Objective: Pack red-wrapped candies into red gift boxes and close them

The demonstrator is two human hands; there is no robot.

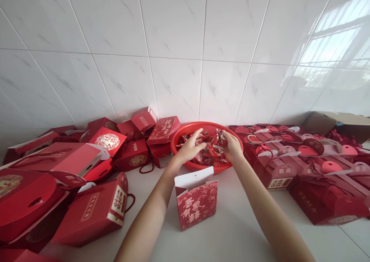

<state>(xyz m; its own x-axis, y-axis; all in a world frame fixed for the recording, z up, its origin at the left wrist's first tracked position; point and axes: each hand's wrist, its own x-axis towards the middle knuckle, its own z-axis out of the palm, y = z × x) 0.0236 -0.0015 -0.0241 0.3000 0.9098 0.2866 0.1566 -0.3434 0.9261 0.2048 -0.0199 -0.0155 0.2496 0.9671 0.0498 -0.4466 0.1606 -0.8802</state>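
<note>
A red plastic basket (235,138) full of small red wrapped sweets (212,152) stands against the tiled wall. My left hand (189,147) is over its left side, fingers spread above the sweets and holding nothing. At the basket's right side, my right hand (233,145) is closed on a small red wrapped sweet (220,137), lifted slightly above the others. Between my forearms a red gift box (197,206) with pale Chinese lettering stands upright on the white surface. Its top flap is raised, and its inside is mostly out of sight.
Many red gift boxes (89,208) lie piled at odd angles on the left. To the right, rows of closed red boxes (277,173) with cord handles stand close together. A brown cardboard box (323,122) is behind them at the far right, by the white tiled wall (176,81).
</note>
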